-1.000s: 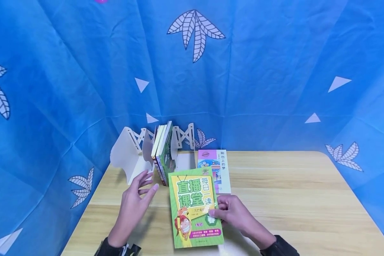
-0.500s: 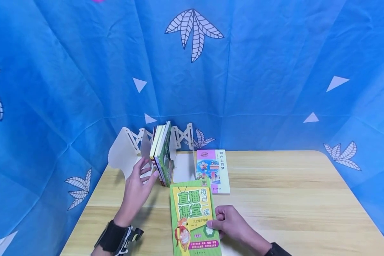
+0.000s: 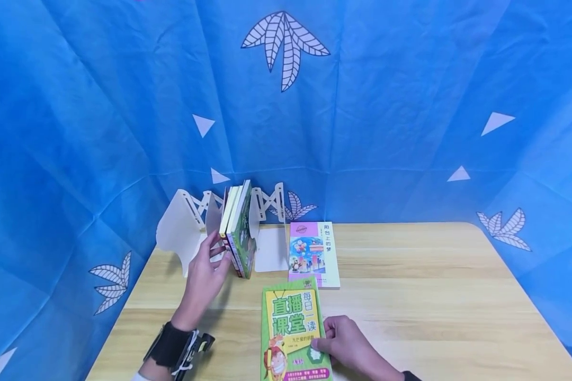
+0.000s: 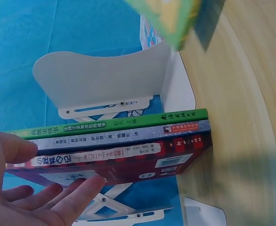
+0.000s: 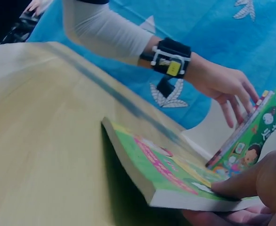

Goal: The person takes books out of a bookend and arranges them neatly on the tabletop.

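Note:
My right hand (image 3: pixel 350 341) grips the right edge of a green and yellow book (image 3: pixel 295 328), thumb on its cover and fingers beneath. In the right wrist view that book (image 5: pixel 161 174) is tilted above the table. Several books (image 3: pixel 238 233) stand upright together in a white bookend rack (image 3: pixel 178 225). At their front left, my left hand (image 3: pixel 207 280) has its fingers extended. The left wrist view shows the thumb (image 4: pixel 15 146) by the spines and the fingers (image 4: pixel 79 197) alongside the red book (image 4: pixel 175 160); whether they touch it I cannot tell.
A pink and white book (image 3: pixel 313 256) lies flat on the wooden table (image 3: pixel 410 296), right of the rack. Another white divider (image 4: pixel 105 80) stands beside the upright books. Blue patterned cloth (image 3: pixel 386 106) hangs behind the table.
The green and yellow book has come down toward me in my right hand. My left hand has moved up to the standing books. The head view has shifted slightly.

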`<state>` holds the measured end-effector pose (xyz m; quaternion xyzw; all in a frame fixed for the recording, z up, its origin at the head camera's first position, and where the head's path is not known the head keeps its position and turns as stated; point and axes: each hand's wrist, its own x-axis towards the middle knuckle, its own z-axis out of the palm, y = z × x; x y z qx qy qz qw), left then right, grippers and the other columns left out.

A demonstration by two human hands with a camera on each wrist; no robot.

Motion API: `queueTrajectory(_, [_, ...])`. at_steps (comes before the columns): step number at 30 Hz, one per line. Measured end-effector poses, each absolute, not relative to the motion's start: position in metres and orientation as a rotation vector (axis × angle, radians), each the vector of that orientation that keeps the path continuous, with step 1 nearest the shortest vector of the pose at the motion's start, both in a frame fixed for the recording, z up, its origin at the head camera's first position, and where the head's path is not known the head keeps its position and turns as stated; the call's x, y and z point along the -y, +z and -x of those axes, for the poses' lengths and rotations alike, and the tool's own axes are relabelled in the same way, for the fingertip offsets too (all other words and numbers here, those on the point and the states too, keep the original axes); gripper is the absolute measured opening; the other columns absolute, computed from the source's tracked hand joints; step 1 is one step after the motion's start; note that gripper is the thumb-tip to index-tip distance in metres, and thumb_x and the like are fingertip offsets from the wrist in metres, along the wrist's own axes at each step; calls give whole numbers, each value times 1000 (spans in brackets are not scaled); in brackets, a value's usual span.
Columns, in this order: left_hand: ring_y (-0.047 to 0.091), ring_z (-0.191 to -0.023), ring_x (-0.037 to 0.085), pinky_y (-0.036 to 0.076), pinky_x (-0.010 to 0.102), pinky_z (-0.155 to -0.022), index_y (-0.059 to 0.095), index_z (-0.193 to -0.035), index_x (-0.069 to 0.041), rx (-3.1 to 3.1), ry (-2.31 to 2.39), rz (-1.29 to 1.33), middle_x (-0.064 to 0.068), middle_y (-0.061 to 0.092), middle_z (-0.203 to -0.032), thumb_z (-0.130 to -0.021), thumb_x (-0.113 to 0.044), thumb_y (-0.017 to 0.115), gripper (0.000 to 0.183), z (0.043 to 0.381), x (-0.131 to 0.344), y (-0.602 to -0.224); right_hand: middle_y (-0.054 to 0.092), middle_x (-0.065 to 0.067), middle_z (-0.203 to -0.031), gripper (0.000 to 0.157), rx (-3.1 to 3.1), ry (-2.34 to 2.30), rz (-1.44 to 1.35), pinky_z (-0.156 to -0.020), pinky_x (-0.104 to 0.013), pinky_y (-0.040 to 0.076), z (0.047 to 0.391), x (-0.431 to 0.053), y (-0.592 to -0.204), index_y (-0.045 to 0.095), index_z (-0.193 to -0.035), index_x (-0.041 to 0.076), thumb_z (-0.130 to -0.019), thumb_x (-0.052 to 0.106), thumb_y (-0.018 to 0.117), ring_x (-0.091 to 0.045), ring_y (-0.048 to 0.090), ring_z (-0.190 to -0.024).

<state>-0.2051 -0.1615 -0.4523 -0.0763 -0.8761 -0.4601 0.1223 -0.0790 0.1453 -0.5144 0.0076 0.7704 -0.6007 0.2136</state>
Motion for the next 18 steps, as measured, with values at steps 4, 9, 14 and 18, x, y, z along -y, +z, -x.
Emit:
queueTrajectory(4, [63, -130, 42, 63, 44, -96, 30, -160, -1, 2557, -1360, 218, 26, 51, -154, -102, -6, 59, 64, 207, 160, -451, 69, 0, -69, 16, -2279, -1519, 11, -50, -22, 56, 74, -145, -518, 65, -83, 5, -89, 11, 78, -12, 67, -60])
queueTrajectory(9, [63, -129, 44, 63, 43, -94, 31, -160, -2, 2548, -1363, 247, 29, 52, -152, -103, -4, 57, 63, 208, 159, -451, 63, 4, -63, 22, -2408, -1365, 42, -45, -15, 37, 69, -145, -521, 64, -75, 9, -87, 18, 81, -8, 55, -55])
queueTrajectory(14, [64, -128, 45, 63, 43, -94, 32, -159, -2, 2549, -1360, 249, 29, 52, -151, -103, -5, 56, 61, 211, 157, -451, 63, 3, -63, 20, -2430, -1288, 49, -44, -17, 35, 70, -147, -521, 70, -78, 8, -87, 22, 81, -9, 55, -54])
queueTrajectory(18, [65, -126, 45, 64, 44, -92, 34, -157, -1, 2559, -1346, 243, 30, 55, -147, -102, -4, 58, 60, 212, 155, -452, 62, 3, -59, 21, -2437, -1232, 86, -42, -17, 35, 71, -150, -519, 72, -80, 6, -86, 24, 81, -9, 52, -48])
